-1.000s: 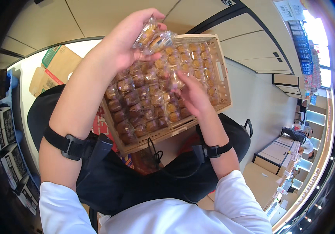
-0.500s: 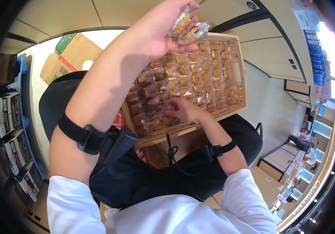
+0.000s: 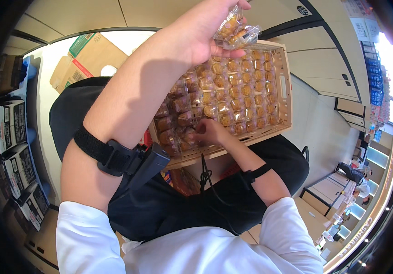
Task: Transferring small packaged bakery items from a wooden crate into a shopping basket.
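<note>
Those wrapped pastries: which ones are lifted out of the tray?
The few clear-wrapped pastries pinched in the left hand, raised above the wooden tray; all others lie in rows inside it.

Left hand (image 3: pixel 196 36) raised above wooden tray (image 3: pixel 284 86), fingers pinching two clear-wrapped pastries (image 3: pixel 235 31). Right hand (image 3: pixel 208 132) down inside tray at near edge, fingers curled on wrapped pastries in rows (image 3: pixel 233 91). Tray rests on lap, under both hands. Black straps on both wrists. Cardboard boxes (image 3: pixel 84 57) on floor, beyond left forearm.
</note>
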`<control>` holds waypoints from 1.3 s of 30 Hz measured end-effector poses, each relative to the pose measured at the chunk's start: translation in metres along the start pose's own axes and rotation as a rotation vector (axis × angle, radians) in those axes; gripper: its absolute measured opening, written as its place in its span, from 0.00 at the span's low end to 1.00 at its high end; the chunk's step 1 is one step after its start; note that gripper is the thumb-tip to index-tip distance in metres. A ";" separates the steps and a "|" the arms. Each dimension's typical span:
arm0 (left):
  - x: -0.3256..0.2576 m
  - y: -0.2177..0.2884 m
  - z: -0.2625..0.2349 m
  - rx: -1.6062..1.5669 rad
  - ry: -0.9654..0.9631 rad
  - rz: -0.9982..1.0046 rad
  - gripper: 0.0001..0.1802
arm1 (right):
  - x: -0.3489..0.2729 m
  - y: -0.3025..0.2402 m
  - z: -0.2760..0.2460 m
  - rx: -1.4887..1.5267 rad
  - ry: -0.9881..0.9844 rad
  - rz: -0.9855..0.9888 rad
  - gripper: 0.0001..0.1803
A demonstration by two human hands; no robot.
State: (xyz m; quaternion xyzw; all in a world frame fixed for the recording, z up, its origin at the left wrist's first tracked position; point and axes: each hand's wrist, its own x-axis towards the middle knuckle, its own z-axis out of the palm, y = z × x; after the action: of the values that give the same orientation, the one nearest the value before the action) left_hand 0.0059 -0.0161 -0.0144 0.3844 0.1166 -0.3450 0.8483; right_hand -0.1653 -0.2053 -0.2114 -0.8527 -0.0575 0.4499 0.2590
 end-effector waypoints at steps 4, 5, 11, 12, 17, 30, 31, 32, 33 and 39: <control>-0.003 0.001 0.003 0.009 0.026 0.009 0.14 | -0.003 -0.005 0.002 -0.040 0.069 -0.058 0.21; -0.002 0.001 0.003 0.005 0.020 0.012 0.14 | -0.004 -0.006 0.001 0.081 0.029 -0.041 0.21; -0.002 0.002 -0.004 0.022 -0.065 0.030 0.13 | -0.006 -0.004 -0.016 0.223 -0.129 -0.052 0.22; -0.003 0.002 -0.004 0.015 -0.089 0.030 0.13 | -0.005 -0.003 -0.018 0.231 -0.142 -0.105 0.21; -0.002 0.002 0.001 0.007 -0.004 0.025 0.13 | -0.002 0.003 -0.012 0.371 -0.046 -0.118 0.18; -0.005 0.004 0.004 0.050 0.021 0.007 0.14 | -0.002 -0.010 0.011 0.001 0.174 -0.128 0.19; -0.005 0.005 0.005 0.050 0.021 0.008 0.14 | -0.001 -0.012 0.012 0.000 0.174 -0.129 0.19; -0.005 0.005 0.005 0.046 0.020 0.007 0.14 | -0.001 -0.013 0.014 0.047 0.134 -0.091 0.19; -0.005 0.004 0.004 0.041 0.019 0.006 0.14 | -0.001 -0.015 0.013 0.093 0.094 -0.052 0.19; -0.005 0.003 0.003 0.039 0.028 0.003 0.14 | -0.006 -0.025 0.004 0.077 0.073 0.042 0.21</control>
State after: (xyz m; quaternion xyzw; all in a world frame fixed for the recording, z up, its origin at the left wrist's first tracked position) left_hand 0.0040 -0.0144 -0.0079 0.4056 0.1210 -0.3403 0.8397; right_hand -0.1685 -0.1843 -0.1959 -0.8591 -0.0127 0.4257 0.2838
